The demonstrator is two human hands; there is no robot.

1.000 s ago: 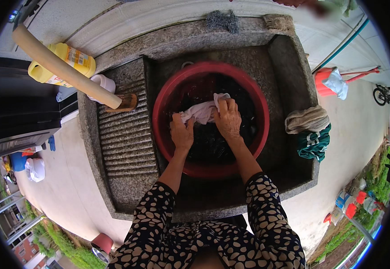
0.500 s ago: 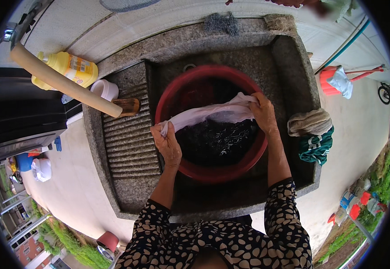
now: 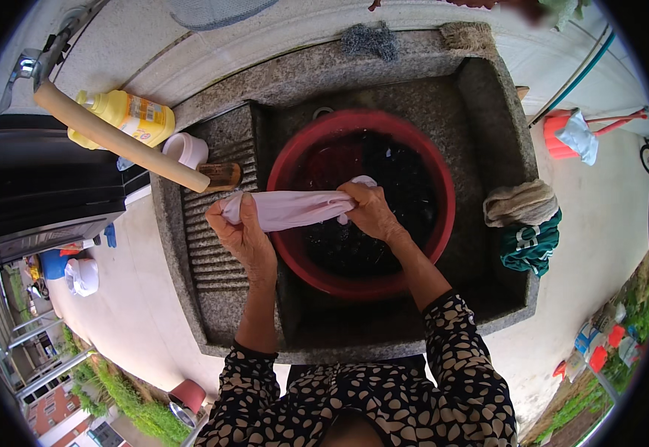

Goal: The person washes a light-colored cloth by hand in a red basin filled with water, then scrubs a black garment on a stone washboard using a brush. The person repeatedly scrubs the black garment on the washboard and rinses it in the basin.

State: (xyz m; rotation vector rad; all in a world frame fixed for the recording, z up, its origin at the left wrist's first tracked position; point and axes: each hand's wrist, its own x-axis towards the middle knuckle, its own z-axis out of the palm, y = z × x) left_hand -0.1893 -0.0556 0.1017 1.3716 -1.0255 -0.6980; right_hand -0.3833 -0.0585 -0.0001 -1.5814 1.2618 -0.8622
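Note:
A pale pink wet cloth is stretched between my hands, above the left part of a red basin. My left hand grips its left end over the ribbed washboard of the stone sink. Closed round the cloth's other end, my right hand is over the basin's middle, with a short bit of cloth sticking out past the fingers. Dark water fills the basin, and whatever lies beneath its surface is hidden.
A tap hose reaches over the washboard, near a brown brush, a white cup and a yellow bottle. Beige cloth and green cloth hang on the stone sink's right rim.
Both hands have moved to the left with the cloth, the right one farther and lower. They are closer together, and the cloth now spans straight and level between them.

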